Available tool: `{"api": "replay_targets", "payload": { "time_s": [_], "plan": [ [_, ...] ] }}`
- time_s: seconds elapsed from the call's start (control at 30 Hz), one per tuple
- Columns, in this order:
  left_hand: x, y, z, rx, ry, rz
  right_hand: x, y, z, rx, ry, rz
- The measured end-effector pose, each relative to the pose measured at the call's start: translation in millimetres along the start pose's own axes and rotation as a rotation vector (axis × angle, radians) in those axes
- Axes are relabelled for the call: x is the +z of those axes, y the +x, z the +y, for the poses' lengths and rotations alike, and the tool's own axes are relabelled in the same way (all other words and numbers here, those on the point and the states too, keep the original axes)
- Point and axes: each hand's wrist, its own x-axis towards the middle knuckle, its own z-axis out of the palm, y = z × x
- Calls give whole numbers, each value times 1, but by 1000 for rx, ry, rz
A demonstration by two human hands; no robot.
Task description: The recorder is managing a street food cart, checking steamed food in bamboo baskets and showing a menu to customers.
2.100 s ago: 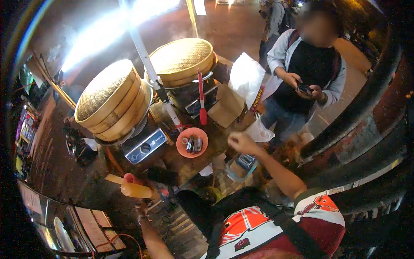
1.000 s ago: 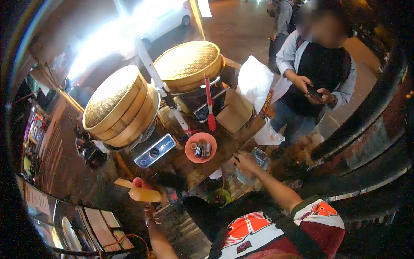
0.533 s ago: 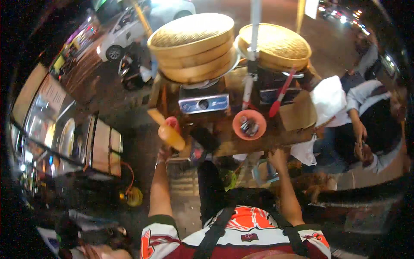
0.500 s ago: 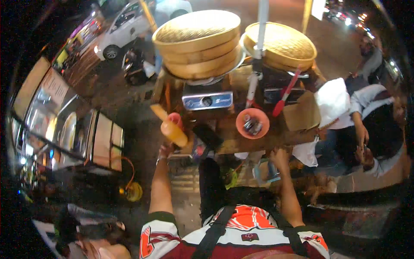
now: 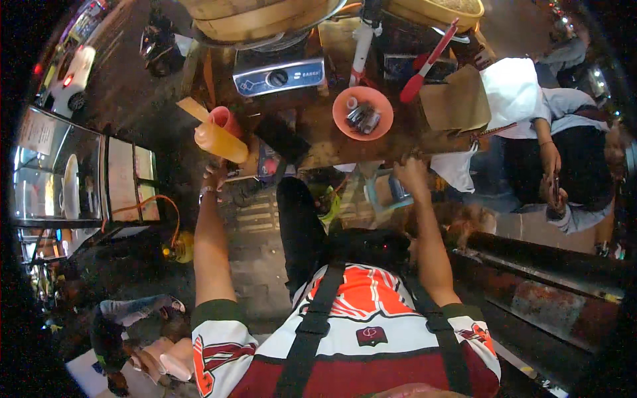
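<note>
Orange plastic, soft-looking: squeeze bottle (image 5: pixel 219 141) lies tilted at approx 10 o'clock from my chest, w/ a reddish cup (image 5: pixel 225 121) just behind it and a pale flat wooden piece (image 5: pixel 192 109) poking out past that. My left hand (image 5: pixel 214 178) is right under the bottle's near end, at the counter (image 5: pixel 318 142) edge; looks like touching, but can't tell if the fingers are curled round it or just resting there. Bottle on its side prob. because that's how it reaches easiest from the edge.

Right hand (image 5: pixel 411 171) at approx 1 o'clock, knuckles up, resting on the counter's near edge below the brown paper bags (image 5: pixel 454 103). Nothing clearly held; how far open, can't tell.

Round orange dish (image 5: pixel 362 113) at 12 o'clock holds small metal bits, kept central, near both hands. Red tongs (image 5: pixel 428 63) lean up towards the bamboo steamers (image 5: pixel 265 16): woven, round, stacked over a boxy silver burner (image 5: pixel 279 76) w/ a dial. White plastic bags (image 5: pixel 514 93) hang at 2 o'clock, beside another person's sleeve (image 5: pixel 564 106).
</note>
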Motion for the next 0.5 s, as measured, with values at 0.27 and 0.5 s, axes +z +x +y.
{"api": "replay_targets", "payload": {
  "time_s": [0.27, 0.5],
  "plan": [
    [-49, -45, -20, -60, 36, 63, -11, 1, -54, -103, -6, -81],
    [-54, -39, -39, -116, 4, 98, 2, 0, -68, -148, -38, 25]
  ]
}}
